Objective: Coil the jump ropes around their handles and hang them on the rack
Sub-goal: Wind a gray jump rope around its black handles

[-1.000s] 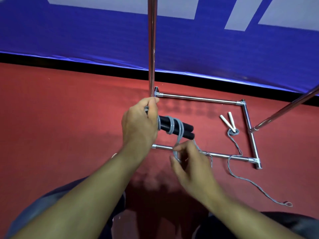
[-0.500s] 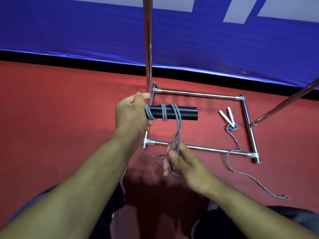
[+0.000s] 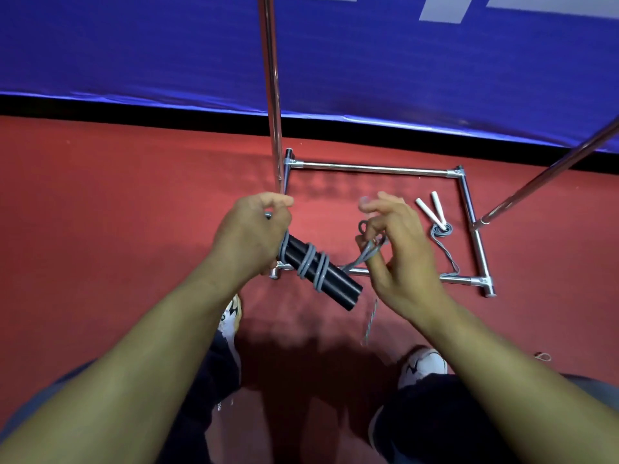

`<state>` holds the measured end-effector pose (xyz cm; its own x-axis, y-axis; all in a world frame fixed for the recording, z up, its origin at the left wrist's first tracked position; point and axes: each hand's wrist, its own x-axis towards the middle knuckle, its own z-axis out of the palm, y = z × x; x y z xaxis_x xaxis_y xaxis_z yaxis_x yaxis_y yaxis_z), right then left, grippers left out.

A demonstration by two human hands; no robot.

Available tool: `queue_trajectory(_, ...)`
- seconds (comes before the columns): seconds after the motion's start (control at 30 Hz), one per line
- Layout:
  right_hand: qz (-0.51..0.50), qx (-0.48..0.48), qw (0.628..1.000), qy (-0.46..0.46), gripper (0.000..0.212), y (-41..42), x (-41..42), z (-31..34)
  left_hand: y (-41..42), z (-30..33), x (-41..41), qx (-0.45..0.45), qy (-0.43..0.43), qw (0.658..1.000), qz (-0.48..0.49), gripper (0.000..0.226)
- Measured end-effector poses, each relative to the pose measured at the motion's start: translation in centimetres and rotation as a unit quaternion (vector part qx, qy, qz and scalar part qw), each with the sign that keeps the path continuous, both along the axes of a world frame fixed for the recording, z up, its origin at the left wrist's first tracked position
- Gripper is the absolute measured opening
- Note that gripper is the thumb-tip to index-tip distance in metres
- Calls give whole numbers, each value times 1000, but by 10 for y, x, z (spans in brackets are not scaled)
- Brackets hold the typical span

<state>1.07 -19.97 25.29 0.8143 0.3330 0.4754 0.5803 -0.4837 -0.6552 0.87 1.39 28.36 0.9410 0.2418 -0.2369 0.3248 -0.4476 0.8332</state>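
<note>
My left hand (image 3: 249,236) grips the near end of two black jump-rope handles (image 3: 335,284), held together and pointing down to the right. Grey rope (image 3: 313,262) is coiled around them in several turns. From the coils the rope runs up to my right hand (image 3: 395,252), which pinches a bunch of it between thumb and fingers. A loose blurred rope tail (image 3: 370,321) dangles below that hand. A second jump rope with white handles (image 3: 432,209) and grey cord (image 3: 447,256) lies on the floor inside the rack base.
The chrome rack has a rectangular base frame (image 3: 371,168) on the red floor, an upright pole (image 3: 272,95) just beyond my left hand and a slanted pole (image 3: 549,175) at the right. A blue banner (image 3: 134,51) runs behind. My shoes (image 3: 423,365) are below.
The handles have tilted down to the right. My right hand rose from below the handles to their right side, carrying the rope up and over for another turn.
</note>
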Motion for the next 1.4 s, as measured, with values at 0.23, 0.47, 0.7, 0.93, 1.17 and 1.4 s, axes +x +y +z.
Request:
queue_trajectory(0.23,-19,-161,986,-44,9,14,-23,6,-7,0,3,98,-186,968,134,32)
queue_trajectory(0.47,-29,281,830,481,30,42,-52,-3,-16,3,5,55,-225,958,171,32)
queue_trajectory(0.7,-37,356,784,507,33,41,-34,-9,-12,1,13,-58,-171,956,230,31)
queue_trajectory(0.93,-39,57,964,257,18,26,-29,-8,-21,2,10,-109,-141,949,260,28)
queue_trajectory(1.17,-66,248,848,463,33,33,-27,-4,-34,1,0,-182,-110,937,277,29)
queue_trajectory(1.4,-27,360,807,468,31,32,-21,-1,-39,2,-1,-191,-88,937,279,29)
